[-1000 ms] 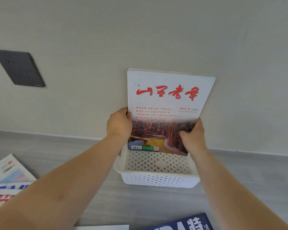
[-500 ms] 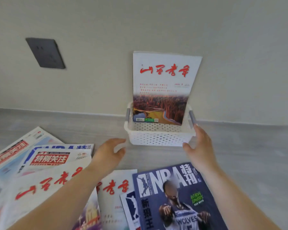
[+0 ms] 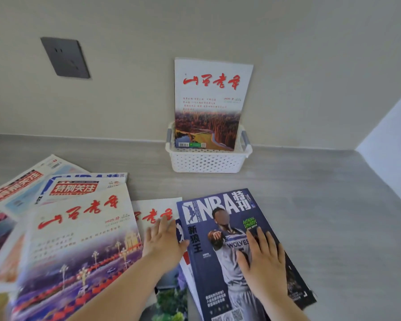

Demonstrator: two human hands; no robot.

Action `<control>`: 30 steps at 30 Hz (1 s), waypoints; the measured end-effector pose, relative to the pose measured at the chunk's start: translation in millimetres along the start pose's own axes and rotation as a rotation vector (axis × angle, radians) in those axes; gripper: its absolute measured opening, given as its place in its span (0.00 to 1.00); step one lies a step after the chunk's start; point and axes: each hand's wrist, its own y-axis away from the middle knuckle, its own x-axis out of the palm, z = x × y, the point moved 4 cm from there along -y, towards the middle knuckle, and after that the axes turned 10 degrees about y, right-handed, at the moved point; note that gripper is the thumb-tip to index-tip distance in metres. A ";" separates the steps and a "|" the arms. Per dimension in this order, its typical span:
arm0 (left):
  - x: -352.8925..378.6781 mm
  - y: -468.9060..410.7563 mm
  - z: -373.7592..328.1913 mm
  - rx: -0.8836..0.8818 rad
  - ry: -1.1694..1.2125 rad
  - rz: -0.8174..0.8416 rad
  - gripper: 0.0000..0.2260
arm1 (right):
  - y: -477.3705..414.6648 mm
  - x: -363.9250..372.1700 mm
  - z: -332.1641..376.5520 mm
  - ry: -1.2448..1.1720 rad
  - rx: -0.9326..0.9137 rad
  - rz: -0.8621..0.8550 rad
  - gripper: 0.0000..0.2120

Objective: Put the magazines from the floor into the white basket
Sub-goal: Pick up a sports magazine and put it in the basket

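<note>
**Hands flat on the dark blue basketball magazine (image 3: 220, 206), lift not yet begun**

Right hand (image 3: 263, 262) lies palm down on the cover's lower right, fingers straight and slightly spread, pinching nothing. Left hand (image 3: 164, 239) rests just beside the magazine's left edge with its fingers extended. Its thumb is at that edge, though I cannot tell whether it has got underneath. Neither hand has a grip.

This magazine lies on top of a partly covered white magazine with red lettering (image 3: 155, 214) and other issues whose corners stick out beneath it. To the left lies a large white magazine with red calligraphy over a lit night street (image 3: 79, 239). Farther left and behind it are a magazine with a red title box (image 3: 74, 188) and a pale red-titled magazine (image 3: 16, 188). All of them rest on the grey wood-look floor (image 3: 322, 205).

Well beyond the pile, against the beige wall (image 3: 287, 66), stands the white perforated plastic basket (image 3: 206, 162). It holds one white magazine with a russet landscape photo (image 3: 208, 100), upright and leaning on the wall.

The likely trouble is the glossy cover. A flat palm may only slide it, or the left thumb may catch the issue below and lift two at once. At the basket, a careless drop could knock the leaning issue forward or shift the light basket.
</note>
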 end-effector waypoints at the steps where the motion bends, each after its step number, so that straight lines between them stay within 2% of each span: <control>1: -0.9 -2.7 -5.6 -0.011 0.031 0.002 0.30 | 0.3 -0.4 0.1 -0.002 -0.011 0.002 0.32; 2: -1.8 -5.4 -10.5 -0.023 0.075 0.005 0.29 | 0.6 0.8 0.0 -0.001 -0.018 0.009 0.28; 6: -4.8 -18.0 -26.2 -0.150 0.235 0.008 0.28 | -1.4 5.4 -2.3 0.030 -0.021 0.038 0.28; 9: -11.2 -27.6 -33.8 -0.295 0.496 0.007 0.25 | -2.5 8.9 -3.7 0.039 -0.012 0.059 0.28; 13: -19.3 -32.2 -41.4 -0.328 0.837 -0.076 0.15 | -3.9 10.1 -7.0 0.016 0.018 0.057 0.27; 16: -21.6 -30.2 -54.9 -0.208 0.939 -0.090 0.04 | -3.6 11.3 -9.2 0.014 0.025 0.040 0.27; 19: -18.1 -33.1 -69.8 -0.092 0.800 0.013 0.06 | -4.0 9.9 -11.2 -0.004 0.018 0.039 0.27; 21: -20.4 -33.6 -74.7 -0.044 0.722 0.020 0.05 | -3.9 7.3 -14.0 -0.042 0.018 0.038 0.28; 23: -24.8 -32.0 -79.4 0.038 0.739 0.025 0.09 | -4.4 2.4 -20.0 -0.128 0.057 0.012 0.31; 27: -49.0 -21.8 -94.4 0.263 0.832 -0.022 0.15 | -12.2 -16.0 -52.7 -0.516 0.383 -0.063 0.34; 28: -59.2 -20.2 -98.2 0.316 0.831 -0.057 0.15 | -17.3 -19.8 -60.4 -0.650 0.455 -0.044 0.32; 30: -81.8 -16.9 -106.2 0.415 0.826 -0.109 0.15 | -29.8 -26.7 -66.1 -0.919 0.487 0.032 0.24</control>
